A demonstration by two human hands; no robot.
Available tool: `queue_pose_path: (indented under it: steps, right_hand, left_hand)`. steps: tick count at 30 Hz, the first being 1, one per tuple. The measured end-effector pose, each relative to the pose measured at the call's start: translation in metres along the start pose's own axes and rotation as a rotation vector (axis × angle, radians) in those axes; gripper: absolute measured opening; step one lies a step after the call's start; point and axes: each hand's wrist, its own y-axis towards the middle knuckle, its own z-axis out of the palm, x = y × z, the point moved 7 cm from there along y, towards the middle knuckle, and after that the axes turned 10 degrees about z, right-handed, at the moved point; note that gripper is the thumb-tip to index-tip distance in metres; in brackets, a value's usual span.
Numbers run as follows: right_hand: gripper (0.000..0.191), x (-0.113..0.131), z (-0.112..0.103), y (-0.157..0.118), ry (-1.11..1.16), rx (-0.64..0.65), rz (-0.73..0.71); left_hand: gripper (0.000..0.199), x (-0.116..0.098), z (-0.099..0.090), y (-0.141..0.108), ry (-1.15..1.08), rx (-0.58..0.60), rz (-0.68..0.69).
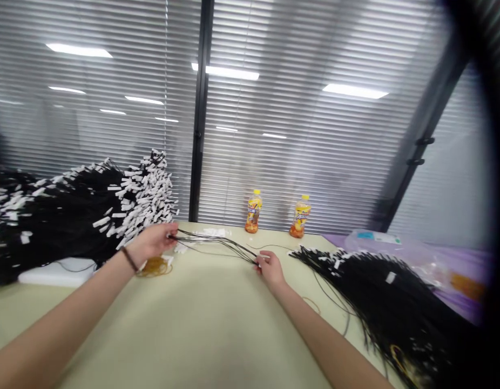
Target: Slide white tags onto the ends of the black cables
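Observation:
A thin bundle of black wires [223, 241] stretches between my two hands above the pale yellow table [217, 324]. My left hand [157, 241] pinches the bundle at its left end, close to a heap of black wires with white tips [147, 202]. At the other end, the fingers of my right hand [269, 267] are closed on the same bundle. One or two loose strands sag below the rest. Just under my left wrist lie yellowish rubber bands [155, 266]. To the right of my right hand spreads another pile of black wires [379, 292] with pale ends.
Two yellow-capped drink bottles [254, 212] [301, 216] stand at the table's back edge, before a glass wall with blinds [274, 135]. A white block [58, 273] sits under the left heap. Clear plastic packaging [379, 243] lies on purple material at the right.

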Motion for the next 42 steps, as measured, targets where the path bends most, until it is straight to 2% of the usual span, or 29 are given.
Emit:
queue_pose_path:
  steps: [1, 2, 3, 5, 6, 8, 10, 13, 17, 20, 25, 29, 34, 38, 42]
  right_hand:
    - [0.038, -0.002, -0.001, 0.002, -0.023, -0.013, -0.002]
    - [0.036, -0.003, 0.000, 0.003, -0.051, -0.021, -0.010]
    - [0.036, -0.003, 0.000, 0.004, -0.084, -0.025, -0.023]
    - [0.036, 0.002, 0.003, 0.001, -0.167, -0.027, -0.066]
    - [0.036, 0.007, 0.005, -0.002, -0.217, -0.028, -0.099]
    - [0.034, 0.020, 0.009, -0.012, -0.330, -0.030, -0.189]
    - [0.028, 0.033, 0.016, -0.026, -0.456, -0.030, -0.302]
    - [0.025, 0.046, 0.032, -0.049, -0.650, 0.006, -0.441]
    - [0.039, 0.051, 0.052, -0.071, -0.855, 0.097, -0.542]
    - [0.035, 0.056, 0.056, -0.078, -0.927, 0.113, -0.580]
    - [0.032, 0.058, 0.057, -0.079, -0.980, 0.134, -0.607]
    - [0.028, 0.051, 0.059, -0.075, -1.007, 0.168, -0.618]
    - [0.025, 0.045, 0.060, -0.069, -1.015, 0.199, -0.623]
    - [0.026, 0.043, 0.060, -0.068, -1.016, 0.200, -0.621]
    - [0.026, 0.043, 0.060, -0.068, -1.014, 0.204, -0.617]
  left_hand:
    - [0.013, -0.002, -0.003, 0.002, -0.052, 0.072, -0.082]
    - [0.009, 0.001, -0.001, -0.001, -0.200, 0.181, -0.251]
    - [0.006, -0.001, -0.002, -0.004, -0.324, 0.242, -0.364]
    - [0.006, -0.009, -0.008, -0.007, -0.494, 0.244, -0.478]
    - [0.007, -0.014, -0.012, -0.007, -0.533, 0.219, -0.490]
    - [0.011, -0.025, -0.019, -0.007, -0.557, 0.192, -0.483]
    - [0.013, -0.036, -0.023, -0.008, -0.570, 0.215, -0.458]
    - [0.019, -0.051, -0.037, -0.004, -0.607, 0.214, -0.348]
    - [0.026, -0.057, -0.065, 0.001, -0.639, 0.089, -0.292]
    - [0.028, -0.063, -0.072, 0.000, -0.654, 0.084, -0.259]
    - [0.037, -0.078, -0.064, -0.006, -0.597, 0.144, -0.169]
    - [0.041, -0.078, -0.051, -0.012, -0.573, 0.183, -0.216]
    - [0.035, -0.077, -0.042, -0.015, -0.583, 0.162, -0.245]
    - [0.034, -0.075, -0.039, -0.015, -0.589, 0.153, -0.263]
    - [0.037, -0.076, -0.041, -0.015, -0.570, 0.213, -0.253]
